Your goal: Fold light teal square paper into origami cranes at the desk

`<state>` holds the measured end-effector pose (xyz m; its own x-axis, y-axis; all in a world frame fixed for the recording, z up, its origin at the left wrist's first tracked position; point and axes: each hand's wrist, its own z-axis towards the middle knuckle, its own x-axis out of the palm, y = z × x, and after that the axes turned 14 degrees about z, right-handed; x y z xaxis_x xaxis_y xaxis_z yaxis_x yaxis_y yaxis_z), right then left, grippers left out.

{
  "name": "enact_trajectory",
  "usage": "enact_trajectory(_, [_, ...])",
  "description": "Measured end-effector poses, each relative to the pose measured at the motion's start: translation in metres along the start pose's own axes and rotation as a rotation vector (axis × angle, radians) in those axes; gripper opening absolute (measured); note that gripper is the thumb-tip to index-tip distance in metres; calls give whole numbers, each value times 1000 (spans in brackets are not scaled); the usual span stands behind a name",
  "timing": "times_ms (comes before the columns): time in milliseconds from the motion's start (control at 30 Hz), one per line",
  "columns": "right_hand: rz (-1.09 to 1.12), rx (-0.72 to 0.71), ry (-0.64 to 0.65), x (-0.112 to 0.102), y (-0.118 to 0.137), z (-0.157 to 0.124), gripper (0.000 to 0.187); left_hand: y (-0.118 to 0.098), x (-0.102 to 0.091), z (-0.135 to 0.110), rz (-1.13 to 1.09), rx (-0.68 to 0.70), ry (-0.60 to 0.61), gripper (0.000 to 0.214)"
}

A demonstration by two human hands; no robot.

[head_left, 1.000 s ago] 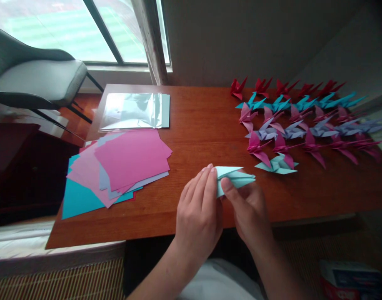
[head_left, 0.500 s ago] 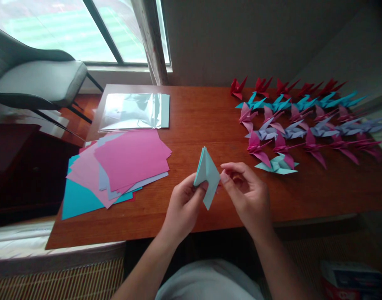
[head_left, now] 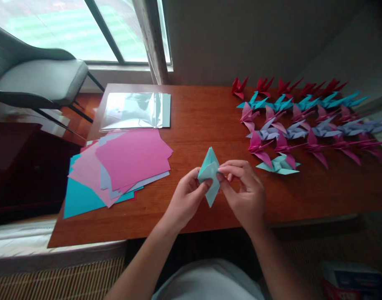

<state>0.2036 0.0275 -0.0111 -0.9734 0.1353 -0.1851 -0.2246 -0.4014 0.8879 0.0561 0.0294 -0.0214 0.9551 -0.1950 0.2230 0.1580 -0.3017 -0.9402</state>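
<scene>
The left hand grips a folded mint paper, thumb on its front, just below the frame's centre; the right hand pinches its right edge between thumb and fingers. Around them stand a chair at upper left, then, on the worktop, loose sheets at middle left, a clear packet above, and a mint crane beside coloured cranes at right.
</scene>
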Motion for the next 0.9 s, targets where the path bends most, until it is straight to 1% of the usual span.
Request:
enact_trajectory(133, [20, -5, 65, -2, 0, 3, 17, 0, 0, 0, 26, 19, 18, 20])
enact_trajectory(233, [-13, -12, 102, -5, 1, 3, 23, 0, 0, -1, 8, 27, 31, 20])
enact_trajectory(333, [-29, -71, 154, -6, 0, 3, 31, 1, 0, -1, -41, 31, 20, 21])
enact_trajectory(400, [-38, -106, 182, -6, 0, 2, 30, 2, 0, -2, -77, 17, -4, 21])
enact_trajectory(567, [-90, -134, 188, -4, -1, -2, 30, 1, -1, -2, -157, -39, -15, 21])
enact_trajectory(800, [-117, -193, 220, -4, -1, -5, 39, -4, -1, -2, -297, -104, -49, 23])
enact_trajectory(900, [-145, -197, 242, -5, -2, -7, 44, -6, -3, -1, -343, -108, -37, 24])
